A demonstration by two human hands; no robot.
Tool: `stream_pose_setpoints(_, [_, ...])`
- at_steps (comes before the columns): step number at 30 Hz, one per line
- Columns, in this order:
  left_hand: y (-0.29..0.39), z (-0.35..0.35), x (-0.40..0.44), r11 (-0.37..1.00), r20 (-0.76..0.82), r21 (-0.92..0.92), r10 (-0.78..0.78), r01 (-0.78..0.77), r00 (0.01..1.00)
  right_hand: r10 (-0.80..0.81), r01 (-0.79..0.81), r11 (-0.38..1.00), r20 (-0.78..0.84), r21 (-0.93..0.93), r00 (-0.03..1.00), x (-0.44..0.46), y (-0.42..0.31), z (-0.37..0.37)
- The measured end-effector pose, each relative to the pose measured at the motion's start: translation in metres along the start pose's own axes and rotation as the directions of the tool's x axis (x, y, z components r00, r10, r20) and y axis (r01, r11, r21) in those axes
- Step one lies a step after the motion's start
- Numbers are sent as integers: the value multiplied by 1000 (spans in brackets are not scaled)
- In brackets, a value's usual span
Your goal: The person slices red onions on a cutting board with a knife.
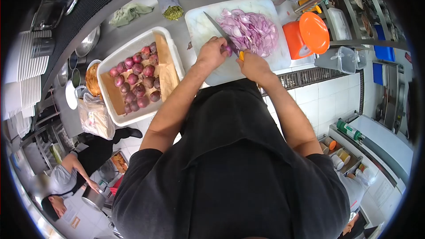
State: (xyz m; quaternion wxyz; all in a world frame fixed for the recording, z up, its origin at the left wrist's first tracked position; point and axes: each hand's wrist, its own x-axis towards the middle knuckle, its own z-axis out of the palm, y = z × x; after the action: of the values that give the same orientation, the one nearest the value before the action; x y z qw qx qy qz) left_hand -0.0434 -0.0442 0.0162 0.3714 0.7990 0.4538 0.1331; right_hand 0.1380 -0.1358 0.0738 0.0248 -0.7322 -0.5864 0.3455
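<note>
A white cutting board (201, 26) lies on the steel counter in front of me. My right hand (254, 67) is closed around the yellow handle of a knife (216, 25), whose blade points away and to the left across the board. Close by on the left, my left hand (212, 53) has its fingers curled on a piece of red onion (228, 50) beside the blade. A broad pile of sliced red onion (256, 31) spreads over the right half of the board, touching the blade's right side.
Left of the board stands a white crate (116, 115) lined with brown paper, holding several whole red onions (137, 69). An orange container (294, 40) with its lid is at the right. A green cloth (131, 14) lies behind. A co-worker (66, 172) stands lower left.
</note>
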Motion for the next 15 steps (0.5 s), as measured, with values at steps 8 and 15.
stream_pose_setpoints(8, [1, 0, 0, 1000, -6, -10, -9, 9, 1000, 85, -83, 996, -48, 42, 995, 3, 4, 43])
stream_pose_setpoints(15, [6, -4, 2, 1000, 1, 9, -26, 26, 1000, 31, -27, 999, 80, -42, 996, -18, -18, -21])
